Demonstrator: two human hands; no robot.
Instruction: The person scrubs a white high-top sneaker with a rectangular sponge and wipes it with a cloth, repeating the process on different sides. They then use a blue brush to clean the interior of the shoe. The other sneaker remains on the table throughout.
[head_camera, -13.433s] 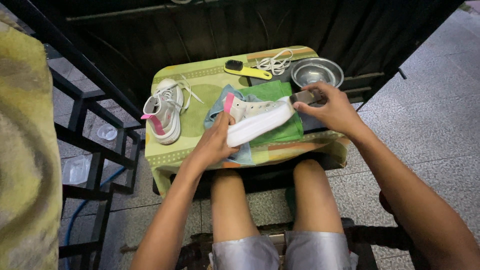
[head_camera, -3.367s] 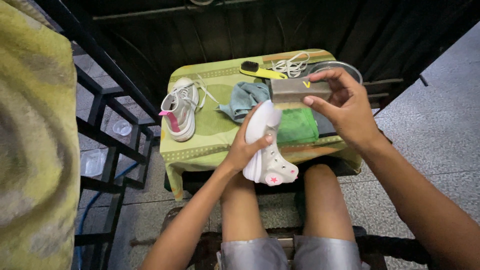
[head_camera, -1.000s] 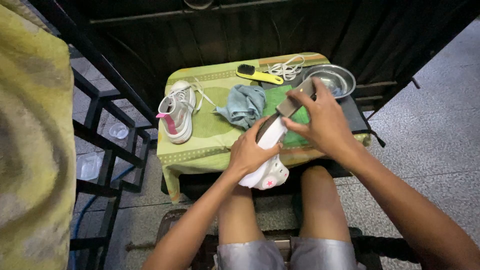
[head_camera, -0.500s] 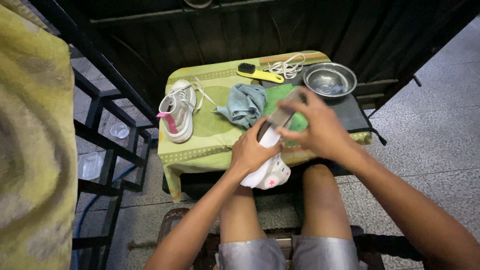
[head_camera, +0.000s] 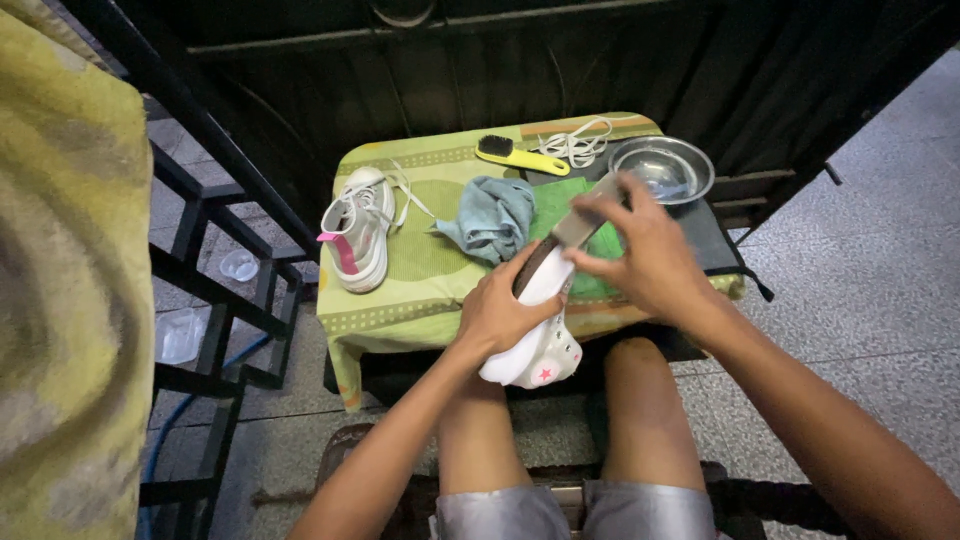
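Note:
My left hand grips a white sneaker with pink stars, held sole-up over the front edge of the small table. My right hand holds a grey brush pressed against the sneaker's sole. The second white sneaker, with pink trim and loose laces, lies on the table's left side. Behind my hands are a blue-grey cloth and a green cloth.
A yellow-handled black brush, white shoelaces and a metal bowl sit along the back of the green-covered table. A dark metal gate stands behind, a black metal stair frame to the left, my knees below.
The brush in my right hand has shifted along the sole, sliding down and back up it. The left hand keeps the sneaker in the same place.

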